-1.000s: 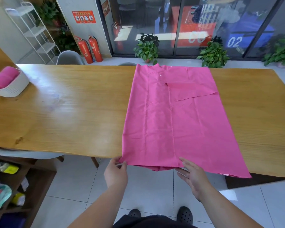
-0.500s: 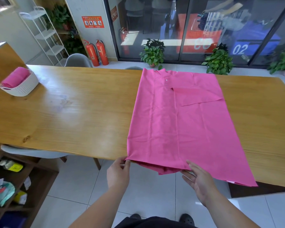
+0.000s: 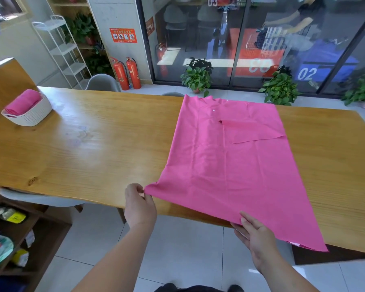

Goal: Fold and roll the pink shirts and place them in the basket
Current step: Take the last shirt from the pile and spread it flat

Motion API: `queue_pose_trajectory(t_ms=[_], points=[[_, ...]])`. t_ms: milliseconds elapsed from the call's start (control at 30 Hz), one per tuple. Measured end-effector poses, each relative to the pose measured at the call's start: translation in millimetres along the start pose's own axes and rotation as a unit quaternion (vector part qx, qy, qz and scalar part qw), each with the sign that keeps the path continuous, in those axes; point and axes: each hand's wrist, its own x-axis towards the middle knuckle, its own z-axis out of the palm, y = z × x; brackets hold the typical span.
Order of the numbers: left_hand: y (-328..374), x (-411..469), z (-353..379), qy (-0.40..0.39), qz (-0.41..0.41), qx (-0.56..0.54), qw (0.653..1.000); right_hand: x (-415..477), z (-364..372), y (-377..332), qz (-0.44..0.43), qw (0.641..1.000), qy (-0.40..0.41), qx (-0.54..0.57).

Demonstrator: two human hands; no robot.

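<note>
L hand [image 3: 140, 207] & R hand [image 3: 255, 234] grip shirt [image 3: 226, 161] hem.

Office or commercial premises: glazed storefront doors [image 3: 251, 39] far side, fire extinguishers [image 3: 126, 73] with safety notice [image 3: 123, 35], long wooden table [image 3: 82, 148].

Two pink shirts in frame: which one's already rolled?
The rolled shirt sits in the white basket at the far left of the table. The flat shirt lies spread out, its near hem held by the left hand and right hand.
</note>
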Motion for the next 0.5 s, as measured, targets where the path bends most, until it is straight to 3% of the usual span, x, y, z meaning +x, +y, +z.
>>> queue_pose_trajectory(t_ms=[133, 300, 367, 500], points=[[34.0, -6.2, -1.9, 0.019, 0.020, -0.099, 0.995, -5.2, 9.0, 1.6, -0.004, 1.000, 0.004, 0.027], [-7.8, 0.0, 3.9, -0.158, -0.032, 0.137, 0.977, -3.0, -1.1, 13.7, 0.025, 0.999, 0.034, 0.028], [-18.9, -1.5, 0.0, -0.124, -0.068, 0.104, 0.984, -1.1, -4.0, 16.4, 0.027, 0.999, 0.037, 0.016], [1.0, -20.5, -13.1, -0.006, 0.013, -0.051, 0.999, -3.0, 4.1, 19.7, 0.025, 0.999, 0.041, 0.015]])
